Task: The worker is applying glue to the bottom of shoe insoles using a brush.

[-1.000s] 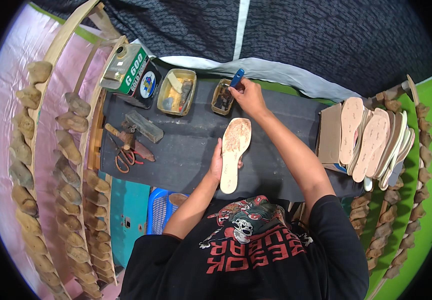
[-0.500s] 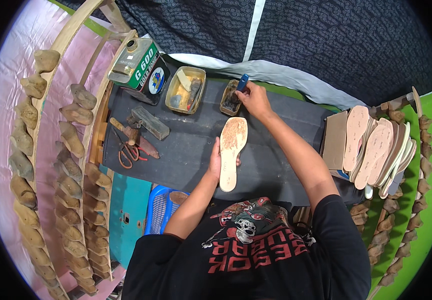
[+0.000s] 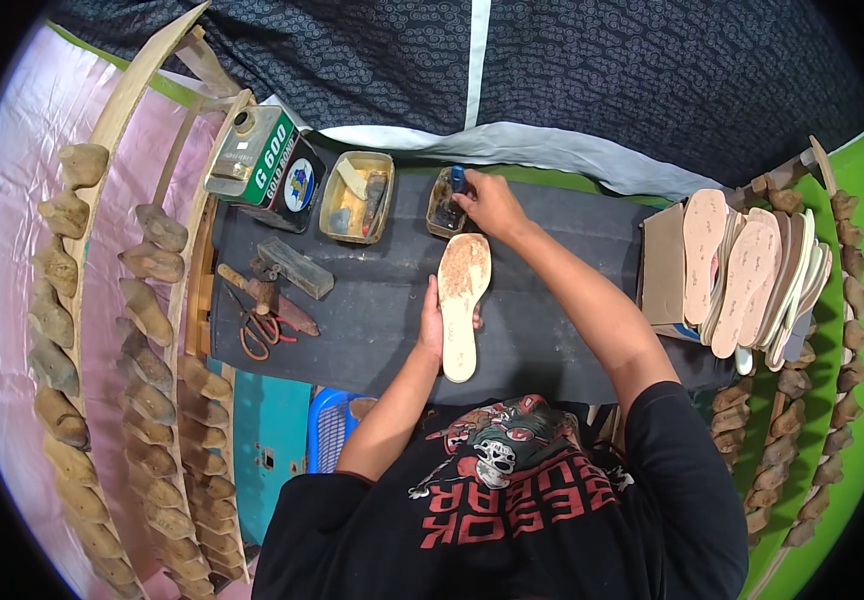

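The green-and-white rectangular metal can [image 3: 264, 168] stands at the far left of the dark surface [image 3: 372, 320]. Right of it sits a shallow rectangular tin tray [image 3: 357, 196] holding scraps and a small tool. The left hand [image 3: 433, 322] lies flat, fingers spread, against the left edge of the tan shoe insole [image 3: 460, 302], pinning it. The insole's long axis runs away from the person, toe end farthest. Just beyond that toe end, the right hand [image 3: 490, 204] pinches a blue-handled brush [image 3: 458, 181] over a small dark glue tin [image 3: 446, 204]. The right hand is nearer the tin. A stack of pale insoles [image 3: 747, 275] leans at far right.
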`<state>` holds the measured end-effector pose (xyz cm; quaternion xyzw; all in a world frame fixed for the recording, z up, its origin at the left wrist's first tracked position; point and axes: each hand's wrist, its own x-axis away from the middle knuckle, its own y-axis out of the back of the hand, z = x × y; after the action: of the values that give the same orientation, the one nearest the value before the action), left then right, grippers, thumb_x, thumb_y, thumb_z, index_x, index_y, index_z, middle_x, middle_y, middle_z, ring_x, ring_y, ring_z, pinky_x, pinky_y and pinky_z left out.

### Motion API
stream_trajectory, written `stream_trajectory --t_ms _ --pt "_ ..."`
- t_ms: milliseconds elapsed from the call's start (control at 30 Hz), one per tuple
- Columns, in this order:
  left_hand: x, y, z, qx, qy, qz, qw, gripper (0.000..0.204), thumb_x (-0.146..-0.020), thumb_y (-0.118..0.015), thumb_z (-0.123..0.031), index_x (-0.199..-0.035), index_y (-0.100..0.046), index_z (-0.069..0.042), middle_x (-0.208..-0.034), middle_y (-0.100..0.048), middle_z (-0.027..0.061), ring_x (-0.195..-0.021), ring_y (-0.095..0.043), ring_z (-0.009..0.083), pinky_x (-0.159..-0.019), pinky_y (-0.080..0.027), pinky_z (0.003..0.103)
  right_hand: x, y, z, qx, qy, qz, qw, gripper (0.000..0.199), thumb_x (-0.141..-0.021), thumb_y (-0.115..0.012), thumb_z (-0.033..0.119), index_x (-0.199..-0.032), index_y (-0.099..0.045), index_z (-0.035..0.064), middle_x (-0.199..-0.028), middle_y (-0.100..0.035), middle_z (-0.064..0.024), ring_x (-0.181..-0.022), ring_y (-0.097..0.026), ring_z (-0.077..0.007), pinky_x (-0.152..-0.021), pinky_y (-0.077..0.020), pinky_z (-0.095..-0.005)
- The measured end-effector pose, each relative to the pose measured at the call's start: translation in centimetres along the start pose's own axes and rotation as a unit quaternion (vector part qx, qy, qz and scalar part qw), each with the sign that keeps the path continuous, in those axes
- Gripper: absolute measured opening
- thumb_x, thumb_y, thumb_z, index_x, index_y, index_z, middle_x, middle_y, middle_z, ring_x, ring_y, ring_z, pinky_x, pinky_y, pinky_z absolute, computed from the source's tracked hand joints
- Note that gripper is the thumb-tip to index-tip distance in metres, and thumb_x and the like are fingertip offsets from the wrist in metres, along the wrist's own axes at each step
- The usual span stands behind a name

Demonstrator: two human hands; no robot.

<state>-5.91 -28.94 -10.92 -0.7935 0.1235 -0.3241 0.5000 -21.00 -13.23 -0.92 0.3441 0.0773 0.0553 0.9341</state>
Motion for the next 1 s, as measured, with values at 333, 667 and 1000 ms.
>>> stream_trajectory --t_ms 333,667,1000 --pt "0.0 0.2 -0.4 0.027 0.000 -0.003 1.000 0.073 -0.098 -0.038 -0.072 -0.121 -0.063 -0.008 -0.079 -0.063 0.0105 -0.061 -0.058 0.0202 -0.060 -0.050 0.035 0.7 1.0 0.3 -0.039 -0.015 -0.080 0.996 0.021 -0.089 -0.072 0.009 -0.103 -0.065 -0.0051 -0.086 -0.072 -0.0208 -0.074 -0.072 -0.0305 -0.069 -0.0554 -0.0395" --pt "-0.5 -0.4 -0.3 0.035 0.004 0.022 0.999 0.071 -0.099 -0.038 -0.071 -0.122 -0.063 -0.009 -0.081 -0.063 0.0098 -0.062 -0.058 0.0194 -0.059 -0.049 0.034 1.0 1.7 -2.1 -0.336 -0.068 -0.170 0.924 0.014 -0.089 -0.074 0.007 -0.092 -0.065 -0.0027 -0.081 -0.070 -0.0051 -0.072 -0.065 -0.0093 -0.065 -0.0525 -0.0263" --pt "-1.6 -1.9 0.3 -0.004 0.011 0.045 0.999 0.072 -0.098 -0.036 -0.072 -0.123 -0.063 -0.010 -0.081 -0.062 0.0079 -0.062 -0.056 0.0191 -0.058 -0.047 0.033 7.3 4.8 2.1 -0.101 -0.008 -0.117 0.988 0.016 -0.090 -0.071 0.009 -0.094 -0.064 -0.0046 -0.079 -0.069 -0.0117 -0.071 -0.067 -0.0155 -0.065 -0.0533 -0.0303"
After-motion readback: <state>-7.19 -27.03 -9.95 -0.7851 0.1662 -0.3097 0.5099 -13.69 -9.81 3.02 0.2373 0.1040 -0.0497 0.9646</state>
